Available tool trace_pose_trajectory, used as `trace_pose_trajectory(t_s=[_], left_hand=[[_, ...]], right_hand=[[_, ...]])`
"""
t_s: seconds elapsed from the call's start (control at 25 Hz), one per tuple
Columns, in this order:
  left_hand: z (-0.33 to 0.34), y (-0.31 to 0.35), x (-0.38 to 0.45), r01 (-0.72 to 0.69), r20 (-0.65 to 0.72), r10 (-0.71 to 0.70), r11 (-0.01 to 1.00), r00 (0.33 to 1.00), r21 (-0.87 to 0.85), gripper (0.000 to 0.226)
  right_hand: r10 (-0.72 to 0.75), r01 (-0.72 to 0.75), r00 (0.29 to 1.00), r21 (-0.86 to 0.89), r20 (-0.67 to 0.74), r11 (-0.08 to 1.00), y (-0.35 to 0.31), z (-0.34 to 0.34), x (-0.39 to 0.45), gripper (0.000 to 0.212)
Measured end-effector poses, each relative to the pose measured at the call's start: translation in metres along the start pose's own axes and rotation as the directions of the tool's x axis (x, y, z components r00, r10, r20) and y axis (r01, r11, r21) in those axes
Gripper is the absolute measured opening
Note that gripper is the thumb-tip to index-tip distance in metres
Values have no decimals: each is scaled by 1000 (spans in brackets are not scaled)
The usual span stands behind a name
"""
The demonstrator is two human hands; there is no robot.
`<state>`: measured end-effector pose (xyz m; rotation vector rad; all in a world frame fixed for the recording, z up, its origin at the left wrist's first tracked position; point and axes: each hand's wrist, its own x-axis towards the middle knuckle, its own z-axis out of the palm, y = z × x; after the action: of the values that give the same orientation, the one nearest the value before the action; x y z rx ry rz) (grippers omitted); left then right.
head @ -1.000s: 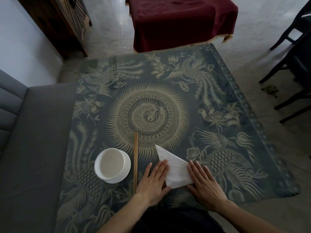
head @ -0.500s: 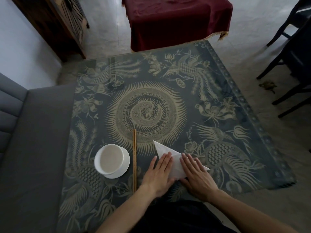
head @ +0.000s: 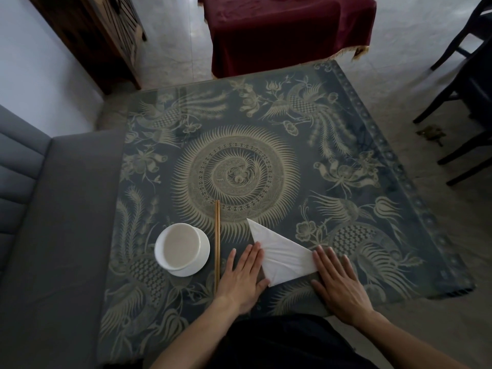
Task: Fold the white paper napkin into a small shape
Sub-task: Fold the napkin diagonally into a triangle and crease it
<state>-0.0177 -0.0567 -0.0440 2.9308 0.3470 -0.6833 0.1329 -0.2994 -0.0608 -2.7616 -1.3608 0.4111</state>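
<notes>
The white paper napkin (head: 279, 251) lies flat on the patterned table, folded into a triangle whose long tip points up and left. My left hand (head: 243, 278) rests palm down at its left edge, fingers straight and touching the paper. On the other side, my right hand (head: 336, 282) lies flat against the napkin's right corner, fingers spread. Neither hand grips the napkin; both press on the table beside it.
A white bowl on a saucer (head: 182, 249) stands left of a pair of wooden chopsticks (head: 217, 243). A grey sofa (head: 53, 209) borders the table's left side. Beyond stand a red-draped table (head: 287, 30) and dark chairs (head: 468, 83) on the right.
Both hands have slid apart from the middle of the napkin to its left and right edges, uncovering the flattened triangle.
</notes>
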Motion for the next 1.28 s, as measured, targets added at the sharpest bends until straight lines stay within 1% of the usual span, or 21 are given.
trace_pose_trajectory(t_s=[0.16, 0.24, 0.28, 0.36, 0.48, 0.64, 0.76, 0.84, 0.92, 1.0, 1.12, 1.2, 1.28], left_hand=[[3, -6, -3, -24, -29, 23, 999, 999, -29, 72], [0, -7, -1, -5, -76, -1, 998, 997, -68, 73], [-4, -8, 3, 10, -107, -20, 996, 994, -93, 72], [-16, -10, 17, 20, -143, -39, 991, 989, -133, 68], [-37, -17, 44, 7, -149, -28, 990, 988, -142, 64], [-68, -33, 74, 23, -134, -46, 985, 990, -169, 64], [-81, -40, 85, 45, -125, -58, 994, 990, -102, 55], [-84, -40, 89, 87, -93, -98, 989, 991, -118, 46], [-85, -39, 91, 124, -58, -135, 979, 989, -162, 33], [-84, -39, 91, 145, -35, -155, 969, 987, -200, 27], [-80, -39, 91, 131, -43, -149, 947, 988, -293, 19], [-79, -40, 90, 124, -36, -149, 914, 988, -386, 12], [-81, -41, 89, 147, -9, -175, 850, 984, -505, 12]], right_hand=[[41, -41, 999, -6, 6, 999, 6, -2, -6, 69], [30, -30, 999, 12, -24, 999, -3, -3, 1, 69], [-2, 3, 999, 23, -37, 1000, -10, -5, 6, 70], [-111, 112, 993, 29, -41, 993, -23, -6, 19, 70], [-267, 267, 964, -8, -6, 964, -39, -7, 34, 70], [-309, 310, 950, -17, 35, 951, -38, -7, 34, 70], [-316, 316, 948, -10, 37, 949, -39, -10, 33, 68], [-315, 315, 948, -3, 38, 949, -40, -9, 33, 68], [-322, 322, 945, -5, 51, 947, -40, -9, 32, 67], [-331, 332, 942, -8, 55, 943, -38, -8, 32, 63], [-318, 319, 946, -9, 58, 948, -38, -7, 32, 61], [-305, 307, 950, -13, 59, 952, -40, -8, 31, 59], [-296, 297, 954, -4, 55, 955, -42, -10, 31, 59]])
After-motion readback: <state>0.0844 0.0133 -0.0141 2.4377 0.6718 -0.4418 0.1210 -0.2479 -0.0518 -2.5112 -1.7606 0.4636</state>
